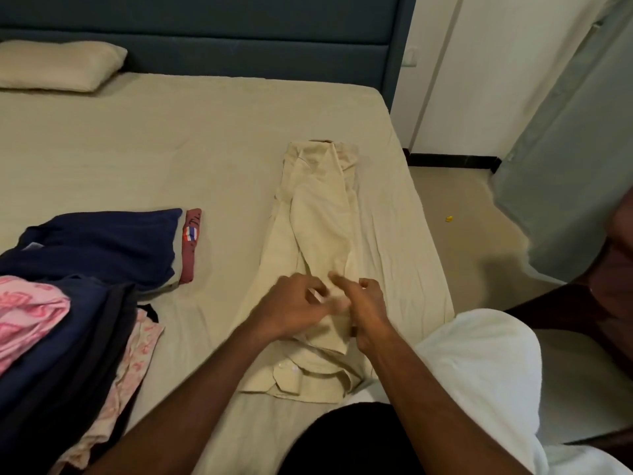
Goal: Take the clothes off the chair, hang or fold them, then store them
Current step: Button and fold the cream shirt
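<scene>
Head view. A cream shirt [318, 234] lies lengthwise on the bed [137, 149], near its right edge, sides folded in to a narrow strip. The collar and buttoned placket are at the near end, the hem at the far end toward the headboard [205, 29].

Both hands sit over the shirt's near half, close together. The left hand [291, 310] is knuckles up, fingers curled down onto the cloth; blur hides whether it pinches a fold or only presses. The right hand [366, 310] has its forefinger stretched toward the left hand, other fingers loosely bent, touching the shirt's middle fold. Cannot tell if it has hold of anything; the fingertips are smeared by motion.

Left of the shirt, well apart: a navy garment [102, 245] lying flat, and just beside it a folded maroon cloth [191, 248] with a small flag patch. At the near left edge a pile: pink patterned cloth [27, 310] on dark navy clothes [68, 354], a pale pink floral piece [137, 354] under them.

A pillow [58, 65] at the far left by the headboard. On the floor [479, 234] right of the bed, a small yellow object [448, 218]. A white sleeve [479, 371] covers the right upper arm.
</scene>
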